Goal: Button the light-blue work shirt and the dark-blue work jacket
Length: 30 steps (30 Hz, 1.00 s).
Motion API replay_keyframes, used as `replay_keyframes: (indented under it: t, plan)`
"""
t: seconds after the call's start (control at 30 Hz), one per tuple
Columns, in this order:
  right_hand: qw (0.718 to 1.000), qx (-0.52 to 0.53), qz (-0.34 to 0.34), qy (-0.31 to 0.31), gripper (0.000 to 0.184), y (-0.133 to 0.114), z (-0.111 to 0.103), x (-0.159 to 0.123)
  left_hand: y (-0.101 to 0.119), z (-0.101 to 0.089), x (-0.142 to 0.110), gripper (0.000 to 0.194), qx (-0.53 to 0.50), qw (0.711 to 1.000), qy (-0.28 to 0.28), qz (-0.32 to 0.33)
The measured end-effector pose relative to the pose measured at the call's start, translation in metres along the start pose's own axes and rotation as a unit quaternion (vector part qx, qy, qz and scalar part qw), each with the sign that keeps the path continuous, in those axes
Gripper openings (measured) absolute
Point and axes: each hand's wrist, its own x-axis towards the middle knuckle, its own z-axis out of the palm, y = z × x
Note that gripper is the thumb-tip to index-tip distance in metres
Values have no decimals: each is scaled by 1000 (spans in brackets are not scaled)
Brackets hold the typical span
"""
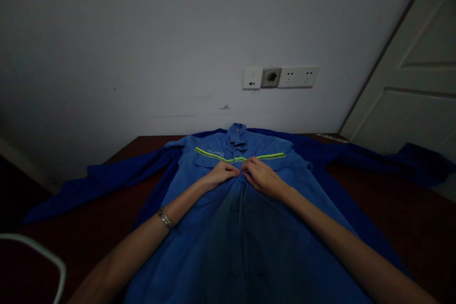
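A light blue work shirt (203,218) with a yellow-green stripe across the chest lies spread out, collar toward the wall. Beneath it is a darker blue garment (131,169) whose sleeves reach out to both sides. My left hand (221,174) pinches the shirt's front edge just below the stripe. Close beside it, my right hand (261,175) is closed on the other side of the same front opening. The fingertips almost meet, and whatever button sits between them is hidden. Lower down, the front shows several buttons and hangs partly apart.
Under the clothes is a dark red-brown table (384,199) against a pale wall (142,47). Wall sockets (298,77) are above the collar. A white panelled door (416,99) stands at the right. A white curved cord or bar (46,255) shows at lower left.
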Motion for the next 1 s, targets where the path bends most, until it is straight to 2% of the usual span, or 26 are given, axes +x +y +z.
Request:
replay_keyframes:
  t: [0.17,0.47,0.73,0.83,1.0]
  plan:
    - [999,-24,-15,19,13,0,2,-1,-3,1,3,22,-19,1000,18,-6]
    - [984,-119,-118,58,18,6,12,-8,0,5,3,19,-74,997,17,-9]
    - [966,-173,-181,72,20,5,6,-12,1,6,1,15,-141,990,12,-26]
    - [958,-183,-207,83,20,4,3,-12,0,7,2,13,-154,987,27,-28]
    - [955,-185,-218,77,21,2,1,-12,-3,11,1,16,-170,984,38,-28]
